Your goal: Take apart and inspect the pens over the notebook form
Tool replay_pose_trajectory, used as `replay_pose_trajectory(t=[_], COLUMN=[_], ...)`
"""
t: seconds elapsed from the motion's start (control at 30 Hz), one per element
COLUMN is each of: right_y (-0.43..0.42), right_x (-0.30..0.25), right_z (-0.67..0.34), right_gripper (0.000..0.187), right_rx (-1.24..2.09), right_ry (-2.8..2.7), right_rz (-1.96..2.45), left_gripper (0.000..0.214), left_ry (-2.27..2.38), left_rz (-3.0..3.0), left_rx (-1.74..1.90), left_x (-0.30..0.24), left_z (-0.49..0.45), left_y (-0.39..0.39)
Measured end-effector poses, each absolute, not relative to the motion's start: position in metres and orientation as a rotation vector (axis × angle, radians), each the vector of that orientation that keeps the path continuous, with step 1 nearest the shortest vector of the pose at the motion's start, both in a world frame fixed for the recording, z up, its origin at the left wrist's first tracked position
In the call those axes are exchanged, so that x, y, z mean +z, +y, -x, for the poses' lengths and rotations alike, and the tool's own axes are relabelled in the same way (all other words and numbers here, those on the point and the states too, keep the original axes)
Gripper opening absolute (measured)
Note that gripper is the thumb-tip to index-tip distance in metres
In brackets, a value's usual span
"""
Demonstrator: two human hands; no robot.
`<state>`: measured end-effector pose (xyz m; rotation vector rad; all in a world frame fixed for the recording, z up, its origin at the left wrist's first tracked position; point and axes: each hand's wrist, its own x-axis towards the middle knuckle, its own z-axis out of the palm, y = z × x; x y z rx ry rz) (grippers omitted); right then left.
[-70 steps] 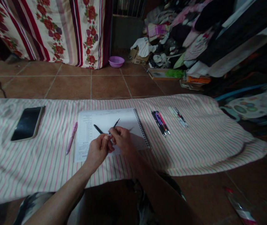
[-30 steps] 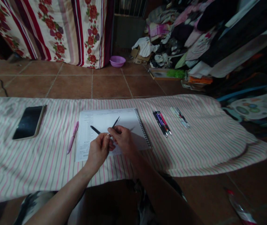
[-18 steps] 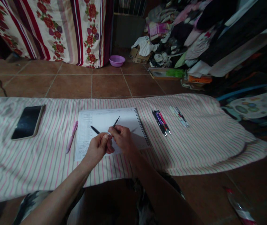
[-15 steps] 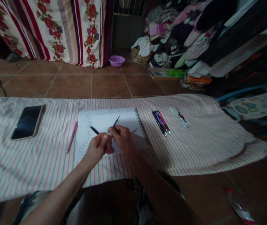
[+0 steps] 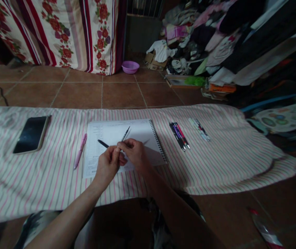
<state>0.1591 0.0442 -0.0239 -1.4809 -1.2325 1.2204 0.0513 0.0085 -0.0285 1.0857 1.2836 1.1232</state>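
Note:
Over an open spiral notebook [image 5: 148, 129], my left hand [image 5: 108, 164] is closed on a black pen barrel [image 5: 102, 143], whose end sticks out to the upper left. My right hand [image 5: 135, 152] pinches a slim dark pen refill [image 5: 125, 133] with a pointed tip, slanting to the upper right. The fingertips of both hands meet, and they hide the inner ends of the two pieces. Left of the notebook lies a pink pen [image 5: 80, 151] on the striped cloth.
A phone [image 5: 30, 135] lies at the left on the striped cloth [image 5: 228, 155]. Several pens [image 5: 179, 135] sit right of the notebook, with lighter pens [image 5: 199, 129] beyond them. A purple basin [image 5: 130, 67] stands on the tiled floor, and a bottle [image 5: 266, 230] lies at lower right.
My right hand has shifted slightly left, and the refill in it now points up more steeply. The black barrel in my left hand has moved a little left.

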Motion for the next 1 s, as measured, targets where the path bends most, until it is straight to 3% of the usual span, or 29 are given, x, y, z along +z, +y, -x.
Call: replay_pose_trajectory(t=[1.0], right_y=[0.0403], right_x=[-0.0203], right_z=[-0.1595], right_gripper=[0.026], right_rx=[1.219], right_ry=[-1.31], right_rz=[1.38], left_gripper=[0.04], left_ry=[1.016], left_rz=[-0.973], left_rx=[1.017], left_x=[-0.0303], left_z=[-0.0435], left_y=[0.0144])
